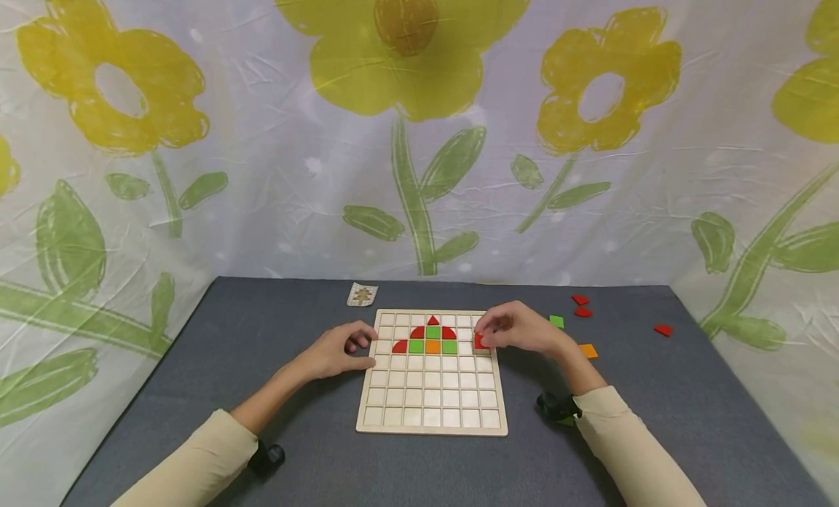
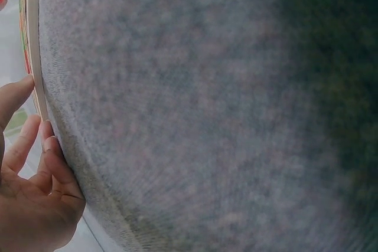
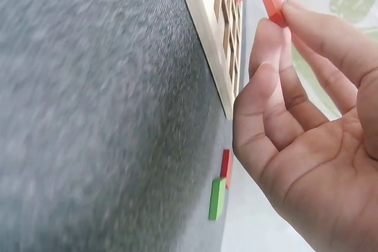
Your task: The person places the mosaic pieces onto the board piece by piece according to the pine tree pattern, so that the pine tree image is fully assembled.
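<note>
A wooden grid board lies on the table, with several tiles set in its upper part: a red triangle on top, red curved tiles, green squares and an orange square. At the board's left edge rests my left hand, its fingertips touching the rim; the left wrist view shows the fingers loosely bent there. My right hand pinches a red tile between thumb and fingertips, over the board's right columns. The fingers partly hide that tile in the head view.
Right of the board lie loose tiles: a green one, an orange one and several red ones. A small patterned card lies behind the board's left corner. A flowered cloth hangs behind the dark table.
</note>
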Motion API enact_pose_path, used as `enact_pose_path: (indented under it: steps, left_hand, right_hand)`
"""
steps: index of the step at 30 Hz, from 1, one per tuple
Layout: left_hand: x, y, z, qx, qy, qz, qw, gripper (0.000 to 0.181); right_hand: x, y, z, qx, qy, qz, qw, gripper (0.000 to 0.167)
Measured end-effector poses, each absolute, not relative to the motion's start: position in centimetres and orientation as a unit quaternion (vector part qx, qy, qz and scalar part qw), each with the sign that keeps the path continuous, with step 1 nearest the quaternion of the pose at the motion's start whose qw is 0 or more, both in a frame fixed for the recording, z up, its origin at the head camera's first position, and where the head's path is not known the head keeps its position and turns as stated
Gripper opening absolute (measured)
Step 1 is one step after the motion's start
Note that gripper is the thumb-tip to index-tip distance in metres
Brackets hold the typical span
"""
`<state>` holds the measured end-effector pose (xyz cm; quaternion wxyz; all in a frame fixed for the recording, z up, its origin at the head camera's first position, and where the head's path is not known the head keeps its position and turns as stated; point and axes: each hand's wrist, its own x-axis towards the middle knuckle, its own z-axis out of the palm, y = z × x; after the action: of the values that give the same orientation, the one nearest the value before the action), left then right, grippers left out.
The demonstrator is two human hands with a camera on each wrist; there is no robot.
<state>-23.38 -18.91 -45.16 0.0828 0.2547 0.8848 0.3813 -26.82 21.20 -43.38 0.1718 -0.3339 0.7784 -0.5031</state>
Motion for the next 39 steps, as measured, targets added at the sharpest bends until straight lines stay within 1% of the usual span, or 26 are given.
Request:
enact_pose_path:
  steps: [3,12,20,26,31,39]
  left_hand:
    - [-23.4,-18.9,-45.1,0.255,0.885,0.38,0.083,0.039]
    - [-23.5,-18.9,-45.3,0.256,0.887,0.375,0.083,0.039]
    - [-23.5,-18.9,-45.4,0.254,0.887,0.377,0.087,0.039]
    - [-23.4,-19.0,-45.3,0.253,0.888,0.374,0.087,0.039]
    - [-23.4,-19.0,-45.3,0.253,0.886,0.378,0.088,0.039]
    - [-23.5,-19.0,-45.4,0.25,0.889,0.373,0.086,0.039]
  right_hand:
    - [-27.2,20.7,-43.4,-0.345,0.78,-0.496,0.163,0.018]
    - [-27.8,19.3,-43.1,-0.323,0.8,-0.479,0.165,0.016]
    - [-28.1,18.6,-43.4,-0.359,0.783,-0.48,0.166,0.015]
    - [-28.1,18.2,-43.9,-0.376,0.773,-0.477,0.18,0.015]
    - [-28.0,18.0,-44.0,-0.4,0.776,-0.462,0.157,0.013]
    - [-27.4,17.3,-43.4,-0.362,0.808,-0.435,0.164,0.008]
